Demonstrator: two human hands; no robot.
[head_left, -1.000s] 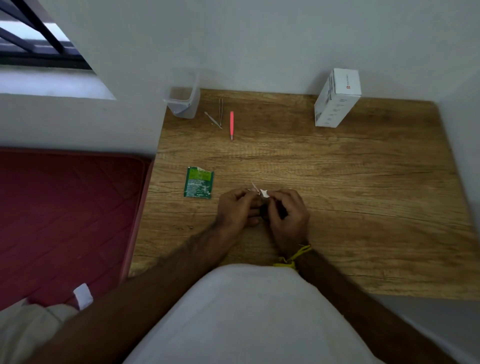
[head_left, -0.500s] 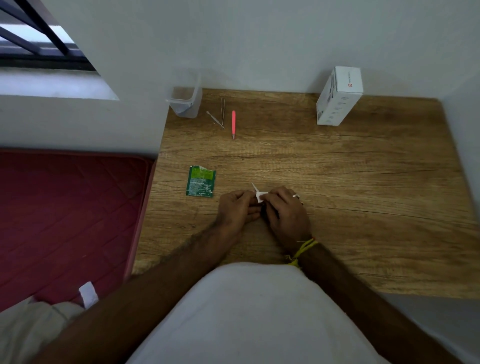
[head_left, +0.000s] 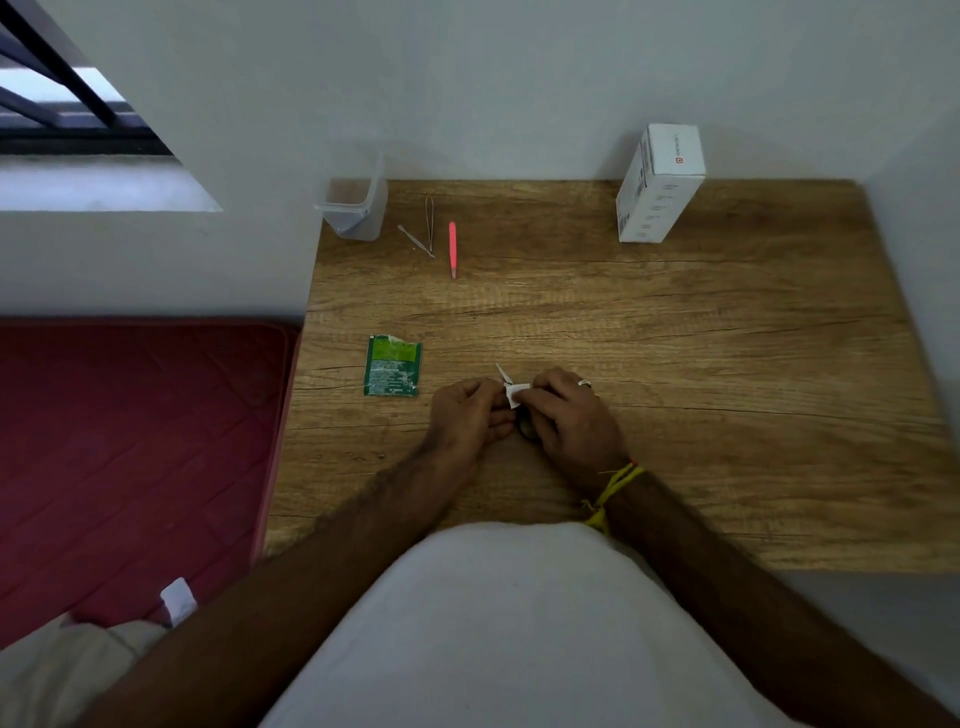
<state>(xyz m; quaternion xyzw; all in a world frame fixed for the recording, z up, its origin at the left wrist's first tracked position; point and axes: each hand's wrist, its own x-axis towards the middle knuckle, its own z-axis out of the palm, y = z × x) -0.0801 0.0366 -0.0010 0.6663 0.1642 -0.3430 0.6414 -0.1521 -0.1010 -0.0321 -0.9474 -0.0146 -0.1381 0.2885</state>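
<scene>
Both hands meet over the middle of the wooden table (head_left: 675, 364). A small white wipe or paper piece (head_left: 516, 394) is pinched between my left hand (head_left: 467, 415) and my right hand (head_left: 571, 421). A thin pale strip (head_left: 502, 372) pokes up from between the fingertips. Something small and dark (head_left: 525, 428) sits under my right hand's fingers, mostly hidden. A torn green sachet (head_left: 392, 366) lies flat on the table just left of my left hand.
At the back left stands a clear plastic container (head_left: 356, 213), with two metal tweezers (head_left: 422, 234) and a pink tool (head_left: 452, 249) beside it. A white box (head_left: 657, 184) stands at the back right. A red mattress (head_left: 130, 441) borders the table's left edge.
My right hand has turned flatter, so its ring and knuckles show. The white piece now sits more exposed between the fingertips. The hands stay in the same spot.
</scene>
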